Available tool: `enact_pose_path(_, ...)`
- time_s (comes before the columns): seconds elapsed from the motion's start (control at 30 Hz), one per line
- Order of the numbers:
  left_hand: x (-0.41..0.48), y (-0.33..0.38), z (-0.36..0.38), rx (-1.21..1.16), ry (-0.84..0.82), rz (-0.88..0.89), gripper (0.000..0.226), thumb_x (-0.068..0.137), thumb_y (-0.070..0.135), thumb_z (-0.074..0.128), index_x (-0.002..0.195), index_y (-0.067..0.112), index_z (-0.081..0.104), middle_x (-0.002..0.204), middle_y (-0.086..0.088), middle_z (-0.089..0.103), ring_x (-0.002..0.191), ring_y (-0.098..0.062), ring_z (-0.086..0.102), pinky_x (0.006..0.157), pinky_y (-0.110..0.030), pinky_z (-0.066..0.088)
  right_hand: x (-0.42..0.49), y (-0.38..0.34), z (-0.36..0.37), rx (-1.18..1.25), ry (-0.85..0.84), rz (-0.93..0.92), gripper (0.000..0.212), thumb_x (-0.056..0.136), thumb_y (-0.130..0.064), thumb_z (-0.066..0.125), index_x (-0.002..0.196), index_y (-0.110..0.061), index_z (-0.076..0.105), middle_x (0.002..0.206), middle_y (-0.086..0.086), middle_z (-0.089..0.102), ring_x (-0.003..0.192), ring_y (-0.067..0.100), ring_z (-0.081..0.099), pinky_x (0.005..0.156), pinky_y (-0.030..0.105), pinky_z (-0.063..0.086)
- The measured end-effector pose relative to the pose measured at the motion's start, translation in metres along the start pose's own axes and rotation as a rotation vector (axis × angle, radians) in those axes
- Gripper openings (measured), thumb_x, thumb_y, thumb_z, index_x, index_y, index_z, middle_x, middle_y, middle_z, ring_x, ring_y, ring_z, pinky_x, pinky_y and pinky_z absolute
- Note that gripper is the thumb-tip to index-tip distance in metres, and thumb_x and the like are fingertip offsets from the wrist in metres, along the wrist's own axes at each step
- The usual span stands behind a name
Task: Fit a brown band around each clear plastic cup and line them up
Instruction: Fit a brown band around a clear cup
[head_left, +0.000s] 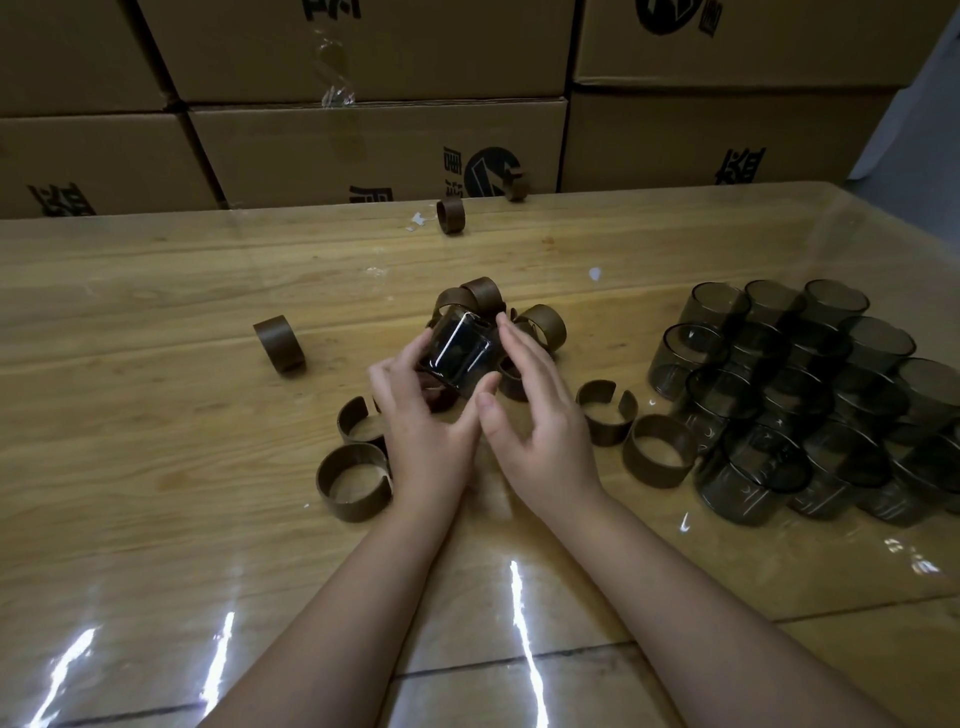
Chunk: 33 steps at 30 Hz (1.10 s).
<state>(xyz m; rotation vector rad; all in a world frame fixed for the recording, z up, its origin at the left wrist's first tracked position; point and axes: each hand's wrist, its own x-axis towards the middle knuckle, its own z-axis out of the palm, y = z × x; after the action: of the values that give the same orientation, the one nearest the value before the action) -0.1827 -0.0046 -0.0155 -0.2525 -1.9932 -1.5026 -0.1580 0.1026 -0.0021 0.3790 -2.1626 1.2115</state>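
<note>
Seen from the head camera, one cup (457, 353) is held above the surface (156, 415), over the middle of a scatter of brown bands (353, 483). The left hand (421, 415) has its grip clamped on the cup, fingers curled round the left side. The right hand (540, 415) is slack: its fingers lie nearly straight along the cup's right side, with the thumb by the near end.

The cup is tilted, and its long axis runs away from the person, so a band would probably have to slide on along that line. No band plainly sits on it yet. A brown piece shows just under the left fingers, but I cannot tell whether they hold it.

A split band (605, 418) lies just to the right of the right hand, which looks the freer to fetch it. The bare cups (810, 400) stand packed together well to the right, and cardboard boxes (363, 150) are stacked behind.
</note>
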Motion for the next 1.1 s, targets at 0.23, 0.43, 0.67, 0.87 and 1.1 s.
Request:
enact_pose_path(0.23,-0.002,0.006,-0.003,-0.011,-0.118,0.047,0.056,0.075,0.047,0.057,0.127,0.030,0.048,0.106,0.015,0.044,0.093,0.010,0.050,0.075,-0.005,0.042,0.001,0.001,-0.002,0.275,-0.040,0.116,0.049,0.095,-0.033,0.043,0.142,-0.017,0.042,0.145,-0.002,0.048,0.135,0.006,0.042,0.107,0.022,0.037)
enact_pose_path(0.43,-0.003,0.005,-0.004,-0.068,-0.144,-0.011,0.069,0.082,0.052,0.048,0.144,0.028,0.026,0.118,0.014,0.053,0.108,0.007,0.053,0.086,-0.005,0.039,0.006,0.003,-0.006,0.494,-0.118,0.354,0.048,0.083,-0.054,0.049,0.128,-0.038,0.043,0.122,-0.011,0.058,0.109,0.000,0.060,0.088,0.020,0.051)
enact_pose_path(0.67,-0.003,0.007,-0.006,-0.208,-0.217,-0.077,0.060,0.090,0.046,0.042,0.145,0.032,0.021,0.146,0.009,0.043,0.136,-0.005,0.040,0.108,-0.023,0.037,0.004,0.006,0.000,0.484,-0.177,0.419,0.040,0.084,-0.032,0.063,0.119,-0.039,0.045,0.112,-0.004,0.062,0.097,0.043,0.059,0.077,0.048,0.053)
enact_pose_path(0.87,-0.004,0.012,-0.005,-0.152,-0.185,0.058,0.053,0.090,0.032,0.048,0.140,0.020,0.034,0.145,-0.011,0.047,0.137,-0.022,0.042,0.111,-0.049,0.037,0.005,0.010,0.000,0.488,-0.115,0.480,0.039,0.086,-0.030,0.062,0.122,-0.033,0.046,0.109,0.000,0.063,0.094,0.036,0.061,0.075,0.042,0.054)
enact_pose_path(1.1,-0.004,0.010,-0.002,-0.144,-0.197,0.027,0.051,0.091,0.031,0.047,0.136,0.007,0.045,0.137,-0.004,0.054,0.131,-0.010,0.048,0.108,-0.027,0.040,0.008,0.011,-0.004,0.636,-0.002,0.519,0.031,0.095,-0.023,0.056,0.123,-0.027,0.043,0.112,-0.001,0.063,0.091,0.009,0.068,0.067,0.022,0.054)
